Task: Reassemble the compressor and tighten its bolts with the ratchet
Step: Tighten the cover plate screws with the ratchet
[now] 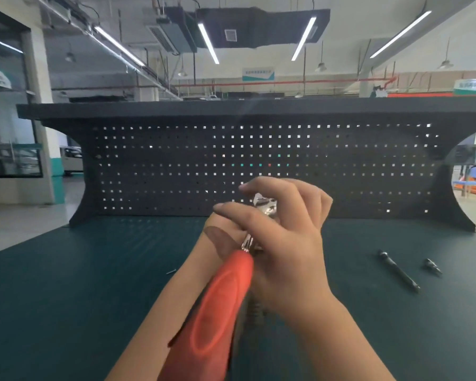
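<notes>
Two hands, right hand and left hand, pinch the ratchet head above the bench; compressor unseen; extension bar lies rightward; seat it squarely.

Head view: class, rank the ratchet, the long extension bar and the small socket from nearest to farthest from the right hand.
1. ratchet: gripped at the right hand.
2. long extension bar: on the mat, to the right.
3. small socket: farther right.

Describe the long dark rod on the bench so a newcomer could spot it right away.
Start at the green benchtop and look right of the hands. The long dark rod lies there diagonally; it is far longer and slimmer than the stubby dark piece beside it.
</notes>
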The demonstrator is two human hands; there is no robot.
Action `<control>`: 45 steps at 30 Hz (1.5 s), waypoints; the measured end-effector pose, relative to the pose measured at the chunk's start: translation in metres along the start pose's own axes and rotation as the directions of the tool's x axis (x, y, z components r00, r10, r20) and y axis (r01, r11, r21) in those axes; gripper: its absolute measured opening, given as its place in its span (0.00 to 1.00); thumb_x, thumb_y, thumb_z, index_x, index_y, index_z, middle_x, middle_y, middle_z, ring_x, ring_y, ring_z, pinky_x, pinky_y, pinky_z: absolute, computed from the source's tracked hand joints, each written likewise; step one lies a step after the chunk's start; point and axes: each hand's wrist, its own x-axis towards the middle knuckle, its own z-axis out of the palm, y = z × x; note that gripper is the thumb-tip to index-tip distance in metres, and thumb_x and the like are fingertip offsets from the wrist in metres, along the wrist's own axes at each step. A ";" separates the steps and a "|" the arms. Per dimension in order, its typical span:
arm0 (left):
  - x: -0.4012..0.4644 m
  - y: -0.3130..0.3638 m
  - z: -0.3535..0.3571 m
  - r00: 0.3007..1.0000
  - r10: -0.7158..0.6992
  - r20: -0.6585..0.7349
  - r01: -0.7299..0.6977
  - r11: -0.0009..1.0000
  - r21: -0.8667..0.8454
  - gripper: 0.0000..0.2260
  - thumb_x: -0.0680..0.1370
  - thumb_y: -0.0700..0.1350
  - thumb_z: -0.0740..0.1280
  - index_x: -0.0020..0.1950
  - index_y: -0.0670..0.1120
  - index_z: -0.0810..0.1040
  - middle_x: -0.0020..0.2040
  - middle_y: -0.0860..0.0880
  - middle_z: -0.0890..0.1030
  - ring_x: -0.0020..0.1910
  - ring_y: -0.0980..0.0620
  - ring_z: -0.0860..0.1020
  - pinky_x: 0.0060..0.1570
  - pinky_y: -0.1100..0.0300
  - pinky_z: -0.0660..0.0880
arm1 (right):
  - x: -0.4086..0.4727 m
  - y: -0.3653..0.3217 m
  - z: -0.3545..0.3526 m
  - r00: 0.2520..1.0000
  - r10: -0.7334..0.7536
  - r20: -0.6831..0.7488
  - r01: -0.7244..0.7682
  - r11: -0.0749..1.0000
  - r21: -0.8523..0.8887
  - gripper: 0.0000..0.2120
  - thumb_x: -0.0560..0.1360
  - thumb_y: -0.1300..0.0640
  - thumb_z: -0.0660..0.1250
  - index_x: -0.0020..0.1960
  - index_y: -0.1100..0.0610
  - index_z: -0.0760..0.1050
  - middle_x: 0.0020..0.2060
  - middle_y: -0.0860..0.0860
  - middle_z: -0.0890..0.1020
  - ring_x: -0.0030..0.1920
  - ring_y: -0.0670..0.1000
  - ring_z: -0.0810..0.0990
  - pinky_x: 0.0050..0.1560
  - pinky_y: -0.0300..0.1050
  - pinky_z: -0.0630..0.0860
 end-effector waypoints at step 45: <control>0.017 -0.005 -0.009 0.980 0.152 0.128 -0.073 0.875 -0.478 0.15 0.75 0.50 0.69 0.29 0.47 0.77 0.27 0.54 0.77 0.29 0.54 0.73 0.29 0.64 0.69 | -0.001 -0.004 -0.002 0.970 0.218 -0.107 -0.219 0.976 -0.002 0.14 0.80 0.43 0.59 0.50 0.43 0.83 0.54 0.40 0.74 0.60 0.48 0.67 0.57 0.58 0.68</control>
